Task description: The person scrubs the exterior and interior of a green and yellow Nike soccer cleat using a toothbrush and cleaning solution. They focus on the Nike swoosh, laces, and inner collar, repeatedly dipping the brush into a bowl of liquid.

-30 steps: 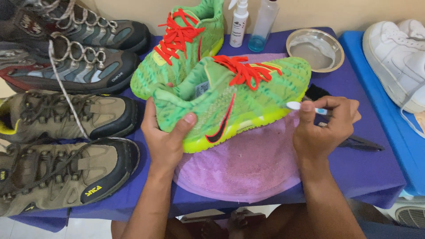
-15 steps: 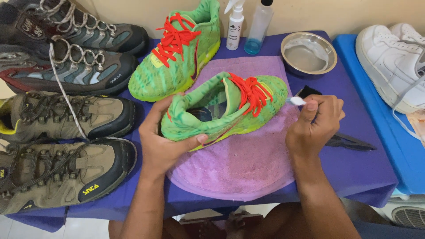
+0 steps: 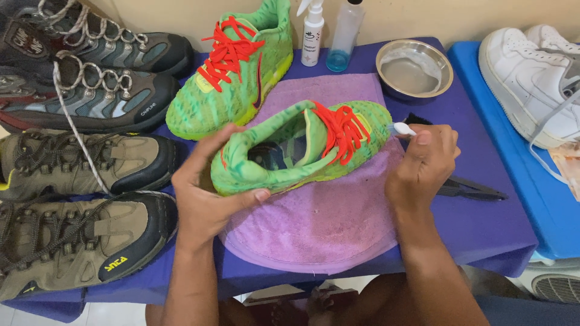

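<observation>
Green sneaker point(image 3: 305, 148) with red laces: centre of counter point(image 3: 483, 223), held just above purple towel point(image 3: 320, 223), heel toward person, opening up, toe pointing far-right; tilt likely exposes toe for brushing. Left hand point(image 3: 208, 187) wraps heel, thumb on near sidewall, steadying shoe. Right hand point(image 3: 423, 163), just right of toe, clenched round small toothbrush point(image 3: 403, 128), white head touching or just beside toe. Matching sneaker point(image 3: 232, 72) far-left. Spray bottles point(image 3: 329, 33), steel bowl point(image 3: 414, 66) far. Hiking boots point(image 3: 78, 163) left, white sneakers point(image 3: 531, 72) right.
</observation>
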